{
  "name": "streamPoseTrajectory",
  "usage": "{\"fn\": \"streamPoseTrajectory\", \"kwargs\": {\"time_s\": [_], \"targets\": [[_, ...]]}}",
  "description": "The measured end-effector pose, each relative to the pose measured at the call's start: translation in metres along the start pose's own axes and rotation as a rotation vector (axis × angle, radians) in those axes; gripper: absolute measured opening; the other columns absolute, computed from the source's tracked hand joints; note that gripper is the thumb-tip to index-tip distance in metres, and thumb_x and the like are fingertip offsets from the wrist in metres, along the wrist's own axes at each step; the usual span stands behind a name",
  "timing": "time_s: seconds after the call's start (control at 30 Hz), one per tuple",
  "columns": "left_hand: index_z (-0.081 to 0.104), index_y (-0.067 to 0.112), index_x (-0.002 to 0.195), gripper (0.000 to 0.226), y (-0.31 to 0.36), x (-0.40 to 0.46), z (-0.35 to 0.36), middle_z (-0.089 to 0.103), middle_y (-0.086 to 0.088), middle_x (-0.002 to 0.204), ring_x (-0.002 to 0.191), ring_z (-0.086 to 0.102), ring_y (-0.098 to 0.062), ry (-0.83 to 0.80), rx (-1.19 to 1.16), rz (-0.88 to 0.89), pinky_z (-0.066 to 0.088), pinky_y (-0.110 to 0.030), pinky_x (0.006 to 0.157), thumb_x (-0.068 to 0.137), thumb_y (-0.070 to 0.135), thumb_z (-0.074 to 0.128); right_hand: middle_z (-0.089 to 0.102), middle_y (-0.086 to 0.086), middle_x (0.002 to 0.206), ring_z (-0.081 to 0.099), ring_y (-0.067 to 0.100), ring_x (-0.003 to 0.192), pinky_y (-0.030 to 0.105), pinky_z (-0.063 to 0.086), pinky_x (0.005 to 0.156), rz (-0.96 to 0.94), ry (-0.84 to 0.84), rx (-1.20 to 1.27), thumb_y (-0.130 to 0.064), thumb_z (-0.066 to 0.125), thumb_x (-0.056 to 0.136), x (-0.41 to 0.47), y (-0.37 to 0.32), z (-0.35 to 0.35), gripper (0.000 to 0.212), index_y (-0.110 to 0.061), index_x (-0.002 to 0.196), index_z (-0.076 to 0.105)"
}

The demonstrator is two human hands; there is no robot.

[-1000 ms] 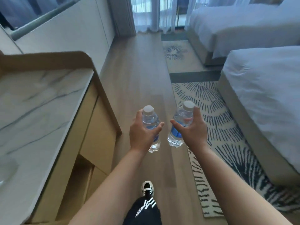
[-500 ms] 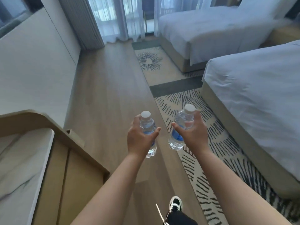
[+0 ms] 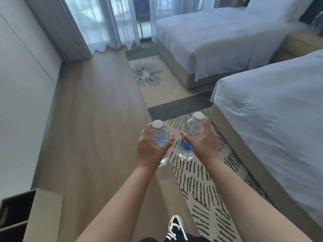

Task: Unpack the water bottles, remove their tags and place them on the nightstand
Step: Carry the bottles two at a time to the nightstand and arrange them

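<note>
Left hand [image 3: 151,149] was clenched around the left bottle [image 3: 160,137], fingers wrapped behind it and hidden; only the thumb and back of the hand showed. White cap clear above the grip, base poking out below the palm, label mostly covered. Right hand [image 3: 203,143] was grasping the right bottle [image 3: 189,138], thumb across the front, fingertips visible through the clear plastic. Blue label partly readable as colour only; text too small to make out. Any tag on either bottle could not be told. Both bottles were held upright, near each other but apart, at frame centre above the seam between the wooden floor [image 3: 97,119] and the patterned rug [image 3: 197,189]. Near bed [image 3: 272,119] at 3 o'clock, cut off by the frame edge. Far bed [image 3: 209,37] at 1 o'clock. A wooden surface, possibly the nightstand [image 3: 297,44], at 2 o'clock, mostly hidden. One shoe [image 3: 176,227] at 6 o'clock, partly cut off
</note>
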State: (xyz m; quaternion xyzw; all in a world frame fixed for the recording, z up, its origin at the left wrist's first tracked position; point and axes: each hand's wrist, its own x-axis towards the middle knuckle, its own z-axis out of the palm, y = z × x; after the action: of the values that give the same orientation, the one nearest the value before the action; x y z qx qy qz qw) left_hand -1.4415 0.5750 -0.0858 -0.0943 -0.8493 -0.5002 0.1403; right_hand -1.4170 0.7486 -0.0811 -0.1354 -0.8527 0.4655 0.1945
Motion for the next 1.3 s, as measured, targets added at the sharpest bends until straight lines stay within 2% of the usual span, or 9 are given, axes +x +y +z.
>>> {"fn": "streamPoseTrajectory", "kwargs": {"time_s": [0.07,0.17,0.27,0.43,0.53,0.73,1.03,1.17,1.3], "targets": [[0.056,0.015,0.116,0.064,-0.005,0.041,0.018,0.062,0.004,0.104,0.093,0.059,-0.012,-0.009,-0.001,-0.002,0.045,-0.013,0.080,0.064,0.035,0.088,0.058,0.004,0.113,0.059,0.022,0.101,0.043,0.051,0.086,-0.001,0.021,-0.002,-0.041,0.080,0.070,0.042,0.004,0.006,0.064,-0.018,0.119,0.046],[0.057,0.015,0.114,0.063,-0.013,0.098,0.044,0.059,0.008,0.102,0.090,0.056,-0.007,0.005,-0.003,-0.013,0.036,-0.001,0.078,0.063,0.035,0.088,0.058,0.004,0.113,0.059,0.023,0.100,0.043,0.052,0.085,0.009,0.047,-0.001,-0.040,0.081,0.069,0.099,0.011,0.016,0.064,-0.018,0.118,0.046],[0.057,0.015,0.114,0.062,-0.027,0.156,0.071,0.058,0.010,0.100,0.088,0.054,-0.006,-0.001,0.008,-0.027,0.034,0.000,0.075,0.064,0.038,0.087,0.058,0.004,0.114,0.060,0.024,0.101,0.044,0.051,0.086,0.029,0.055,-0.003,-0.039,0.082,0.069,0.157,0.024,0.032,0.066,-0.018,0.120,0.046],[0.057,0.016,0.113,0.061,-0.064,0.266,0.118,0.061,0.006,0.102,0.089,0.056,-0.008,-0.055,0.008,-0.031,0.040,-0.015,0.077,0.065,0.039,0.087,0.057,0.001,0.111,0.061,0.023,0.099,0.043,0.051,0.084,0.077,0.090,-0.017,-0.041,0.082,0.068,0.262,0.051,0.073,0.063,-0.022,0.115,0.045],[0.057,0.017,0.114,0.061,-0.087,0.342,0.147,0.061,0.008,0.101,0.090,0.057,-0.010,-0.104,-0.006,-0.012,0.040,-0.012,0.077,0.065,0.037,0.087,0.059,0.001,0.110,0.061,0.022,0.098,0.040,0.052,0.083,0.102,0.104,-0.036,-0.043,0.082,0.068,0.334,0.065,0.102,0.062,-0.023,0.113,0.044],[0.055,0.021,0.115,0.061,-0.114,0.504,0.202,0.058,0.010,0.100,0.089,0.056,-0.009,-0.227,0.002,0.006,0.041,-0.022,0.075,0.065,0.039,0.086,0.055,-0.001,0.108,0.056,0.020,0.098,0.031,0.044,0.079,0.211,0.185,-0.049,-0.041,0.080,0.070,0.485,0.078,0.146,0.056,-0.026,0.106,0.041],[0.054,0.018,0.122,0.066,-0.117,0.670,0.309,0.061,0.003,0.111,0.099,0.057,-0.012,-0.397,-0.027,0.025,0.045,-0.025,0.083,0.068,0.038,0.085,0.058,0.000,0.111,0.058,0.022,0.103,0.035,0.051,0.083,0.299,0.334,-0.079,-0.038,0.081,0.070,0.650,0.114,0.147,0.059,-0.027,0.113,0.043],[0.053,0.021,0.122,0.066,-0.115,0.730,0.378,0.060,0.004,0.112,0.099,0.058,-0.013,-0.468,-0.039,0.040,0.048,-0.030,0.083,0.067,0.038,0.085,0.059,-0.002,0.111,0.059,0.021,0.100,0.017,0.042,0.069,0.333,0.396,-0.104,-0.040,0.082,0.068,0.722,0.151,0.137,0.060,-0.030,0.113,0.043],[0.051,0.025,0.125,0.069,-0.108,0.797,0.460,0.060,0.007,0.115,0.100,0.059,-0.011,-0.543,-0.052,0.060,0.049,-0.030,0.083,0.066,0.042,0.084,0.060,-0.004,0.112,0.059,0.019,0.100,0.016,0.039,0.070,0.359,0.467,-0.102,-0.039,0.083,0.067,0.807,0.191,0.120,0.063,-0.031,0.116,0.045]]}}
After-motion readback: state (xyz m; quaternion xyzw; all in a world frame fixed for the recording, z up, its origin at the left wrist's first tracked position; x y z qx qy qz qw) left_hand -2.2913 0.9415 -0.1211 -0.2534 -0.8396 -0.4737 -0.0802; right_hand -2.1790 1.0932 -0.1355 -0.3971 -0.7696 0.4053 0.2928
